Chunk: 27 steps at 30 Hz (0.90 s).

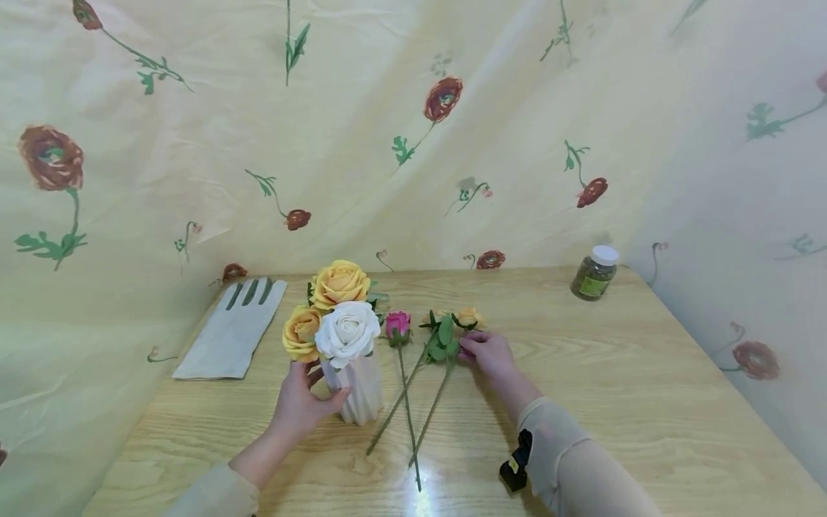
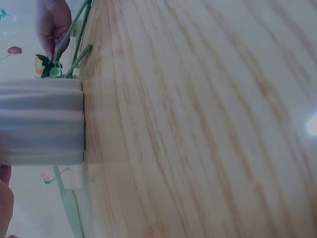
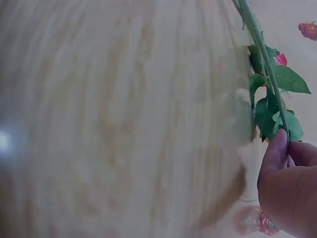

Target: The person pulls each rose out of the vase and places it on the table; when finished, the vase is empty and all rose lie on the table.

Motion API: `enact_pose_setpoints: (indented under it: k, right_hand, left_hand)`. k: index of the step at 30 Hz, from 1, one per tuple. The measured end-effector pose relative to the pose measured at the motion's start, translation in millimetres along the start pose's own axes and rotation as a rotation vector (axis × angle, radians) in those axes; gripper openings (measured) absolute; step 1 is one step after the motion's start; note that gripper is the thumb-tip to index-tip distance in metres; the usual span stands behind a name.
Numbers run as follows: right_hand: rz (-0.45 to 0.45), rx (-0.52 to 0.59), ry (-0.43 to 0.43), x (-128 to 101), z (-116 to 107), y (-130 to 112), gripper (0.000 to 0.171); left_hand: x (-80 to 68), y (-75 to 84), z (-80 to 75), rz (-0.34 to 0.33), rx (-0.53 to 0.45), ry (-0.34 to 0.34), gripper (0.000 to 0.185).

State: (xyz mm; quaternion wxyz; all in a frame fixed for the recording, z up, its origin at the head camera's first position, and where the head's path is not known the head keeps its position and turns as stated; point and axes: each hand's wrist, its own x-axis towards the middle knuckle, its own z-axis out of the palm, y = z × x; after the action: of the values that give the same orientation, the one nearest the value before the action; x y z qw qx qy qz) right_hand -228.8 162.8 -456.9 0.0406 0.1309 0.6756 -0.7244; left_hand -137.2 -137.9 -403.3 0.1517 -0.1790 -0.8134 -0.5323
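A white ribbed vase (image 1: pixel 362 391) holds a white rose (image 1: pixel 349 332) and two large yellow roses (image 1: pixel 340 284). My left hand (image 1: pixel 302 406) grips the vase from its left side, thumb across the front. To the right, my right hand (image 1: pixel 489 355) pinches a small yellow rose (image 1: pixel 468 317) by its stem, just below the bloom; in the right wrist view thumb and finger meet on the green stem (image 3: pixel 267 62). Beside it lie green leaves (image 1: pixel 443 339), a second small yellow bloom partly hidden behind them, and a pink rose (image 1: pixel 398 324), their stems crossing toward me.
A white glove (image 1: pixel 226 337) with dark green stripes lies at the back left of the wooden table (image 1: pixel 620 402). Near the back right corner stands a jar (image 1: pixel 594 274) with a white lid and dark contents. A flower-printed cloth (image 1: pixel 362 129) hangs behind the table.
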Motion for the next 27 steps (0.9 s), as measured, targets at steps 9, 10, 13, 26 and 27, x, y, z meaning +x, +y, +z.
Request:
enact_pose_setpoints:
  k: [9, 10, 13, 26, 27]
  right_hand:
    - [-0.023, -0.128, 0.003, 2, 5, 5, 0.031]
    - [-0.027, -0.149, 0.002, 2, 6, 5, 0.030]
    - [-0.039, -0.226, 0.011, 3, 8, 6, 0.026]
    - [-0.141, -0.450, -0.010, -3, 7, -16, 0.025]
    - [-0.157, -0.433, -0.028, -5, 7, -20, 0.027]
  left_hand:
    - [0.0, 0.4, -0.3, 0.012, 0.017, -0.013, 0.083]
    - [-0.2, 0.5, -0.2, 0.011, 0.018, -0.011, 0.084]
    - [-0.6, 1.8, 0.2, 0.005, 0.019, 0.000, 0.084]
    - [-0.8, 4.2, 0.4, -0.009, 0.011, 0.017, 0.084]
    - [-0.9, 3.9, 0.3, -0.009, 0.012, 0.017, 0.084]
